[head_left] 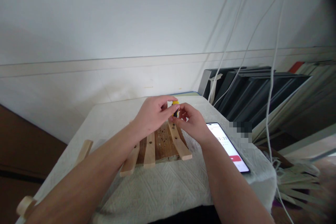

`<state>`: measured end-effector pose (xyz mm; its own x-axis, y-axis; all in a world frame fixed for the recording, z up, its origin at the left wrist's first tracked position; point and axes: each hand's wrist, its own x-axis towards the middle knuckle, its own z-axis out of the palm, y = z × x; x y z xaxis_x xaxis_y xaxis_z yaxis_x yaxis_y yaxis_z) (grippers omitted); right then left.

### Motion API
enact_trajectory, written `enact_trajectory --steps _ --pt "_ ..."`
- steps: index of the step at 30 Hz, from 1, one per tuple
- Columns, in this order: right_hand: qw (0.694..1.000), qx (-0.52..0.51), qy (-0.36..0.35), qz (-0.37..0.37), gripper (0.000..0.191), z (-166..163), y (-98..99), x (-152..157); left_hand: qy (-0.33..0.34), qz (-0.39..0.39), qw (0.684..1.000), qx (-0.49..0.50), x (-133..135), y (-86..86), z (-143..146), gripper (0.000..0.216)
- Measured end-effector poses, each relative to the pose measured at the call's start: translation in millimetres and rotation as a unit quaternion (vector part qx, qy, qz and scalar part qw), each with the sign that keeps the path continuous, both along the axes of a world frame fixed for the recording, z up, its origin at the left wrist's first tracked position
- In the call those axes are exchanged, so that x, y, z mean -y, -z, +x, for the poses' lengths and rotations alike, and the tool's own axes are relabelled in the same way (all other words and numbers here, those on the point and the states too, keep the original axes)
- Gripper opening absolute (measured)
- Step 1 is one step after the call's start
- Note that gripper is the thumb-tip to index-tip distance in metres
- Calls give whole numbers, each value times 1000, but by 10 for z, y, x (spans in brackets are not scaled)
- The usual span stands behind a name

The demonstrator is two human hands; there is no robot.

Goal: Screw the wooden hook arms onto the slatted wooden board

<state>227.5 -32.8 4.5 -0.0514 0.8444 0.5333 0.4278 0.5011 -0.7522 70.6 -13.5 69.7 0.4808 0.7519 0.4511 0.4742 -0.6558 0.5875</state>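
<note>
A stubby yellow-and-black screwdriver [175, 107] stands over the far end of the right pale wooden slat [179, 144]; its tip is hidden. The fingers of my left hand [153, 116] are closed around the handle from the left. From the right, my right hand [193, 121] pinches low beside the handle, and I cannot make out exactly what its fingertips hold. Dark screws show in the right slat, the middle slat [149, 154] and the left slat [130, 162]. All three lie across a brown wooden board [163, 145] with many small holes.
A lit phone [231, 150] lies right of my right forearm. A loose wooden piece [84, 149] and a round wooden end [25, 205] are at the left. White cloth [168, 185] covers the table. White cables [271, 87] hang before dark panels [252, 94].
</note>
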Motion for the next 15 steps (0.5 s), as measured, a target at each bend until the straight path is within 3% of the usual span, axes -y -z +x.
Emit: enact_trajectory --steps 4,10,15 --pt "999 11 -42 8 15 21 -30 23 26 -5 1000 -9 9 19 -1 34" --pt "1000 3 2 -5 14 -3 -19 1 -26 -14 1000 -10 -1 12 -5 35" --pt "1000 5 10 -4 19 -12 -11 1 -6 -8 1000 -23 8 -20 -7 28"
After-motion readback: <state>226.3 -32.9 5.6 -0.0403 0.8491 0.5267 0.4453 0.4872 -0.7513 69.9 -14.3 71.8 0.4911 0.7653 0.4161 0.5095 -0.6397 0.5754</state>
